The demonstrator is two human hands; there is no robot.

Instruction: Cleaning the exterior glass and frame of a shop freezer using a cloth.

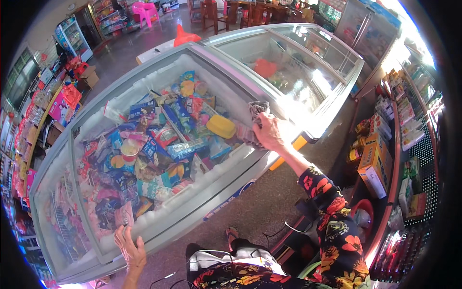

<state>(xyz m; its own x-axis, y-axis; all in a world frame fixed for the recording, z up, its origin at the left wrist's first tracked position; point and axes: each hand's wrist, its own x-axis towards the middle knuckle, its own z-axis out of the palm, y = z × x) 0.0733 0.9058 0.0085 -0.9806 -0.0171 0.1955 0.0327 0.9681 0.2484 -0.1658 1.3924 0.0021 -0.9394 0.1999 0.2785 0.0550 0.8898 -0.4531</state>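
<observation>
A crumpled grey patterned cloth (259, 108) is under my right hand (269, 132), which presses it on the glass lid near the right front corner of a chest freezer (216, 195). My left hand (130, 247) rests with fingers apart at the freezer's front edge, holding nothing. Beneath the glass lie many wrapped ice creams (186, 150), a yellow oval tub (221, 126) and a paper cup (129, 150). Frost (158, 213) lines the inner walls.
A second glass-topped freezer (288, 61) adjoins at the back right. Shelves with packaged goods (408, 123) and a cardboard box (375, 164) stand at the right. A red bag (184, 36) lies behind the freezer. Thin cables (169, 275) hang near my body.
</observation>
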